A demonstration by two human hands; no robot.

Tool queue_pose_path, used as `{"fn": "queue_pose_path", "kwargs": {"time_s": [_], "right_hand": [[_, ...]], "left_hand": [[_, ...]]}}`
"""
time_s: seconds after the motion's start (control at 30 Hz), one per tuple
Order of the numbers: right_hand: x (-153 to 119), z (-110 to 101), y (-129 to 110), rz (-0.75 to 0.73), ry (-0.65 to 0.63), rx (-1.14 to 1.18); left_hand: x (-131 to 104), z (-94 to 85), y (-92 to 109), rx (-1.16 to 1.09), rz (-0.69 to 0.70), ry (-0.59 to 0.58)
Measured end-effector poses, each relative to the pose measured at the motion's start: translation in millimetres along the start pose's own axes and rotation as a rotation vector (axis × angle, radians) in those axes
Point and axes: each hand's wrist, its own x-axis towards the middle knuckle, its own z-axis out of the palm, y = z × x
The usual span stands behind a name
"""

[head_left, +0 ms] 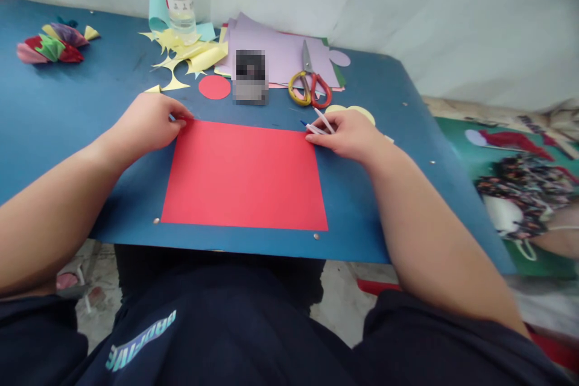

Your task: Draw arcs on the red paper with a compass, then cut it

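A red sheet of paper (246, 175) lies flat near the table's front edge. My left hand (147, 120) pinches its far left corner between thumb and fingers. At the far right corner, my right hand (350, 136) is closed around a slim white pen (324, 120) with a blue tip; a second white piece shows beside it, perhaps its cap. The thumb of that hand touches the paper's edge. Just beyond the sheet are a red paper circle (214, 87) and scissors (310, 81) with yellow and red handles.
Yellow paper scraps (203, 57) and a water bottle (179, 3) stand by the wall. Purple sheets (275, 42) lie stacked behind a blurred square object (250, 77). Yellow circles (359, 113) are beyond my right hand. Colourful folded paper (54, 45) sits far left.
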Motion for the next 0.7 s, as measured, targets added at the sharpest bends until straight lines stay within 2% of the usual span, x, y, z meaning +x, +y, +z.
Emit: {"fn": "queue_pose_path", "kwargs": {"time_s": [0.17,0.37,0.7], "right_hand": [[0,1,2,-0.004,-0.005,0.004],[1,1,3,-0.013,0.0,-0.011],[0,3,4,-0.034,-0.014,0.006]], "left_hand": [[-4,-3.8,4,0.069,0.006,-0.004],[-4,-1.8,-1,0.127,0.065,0.004],[1,-3.6,-8,0.127,0.084,0.01]]}}
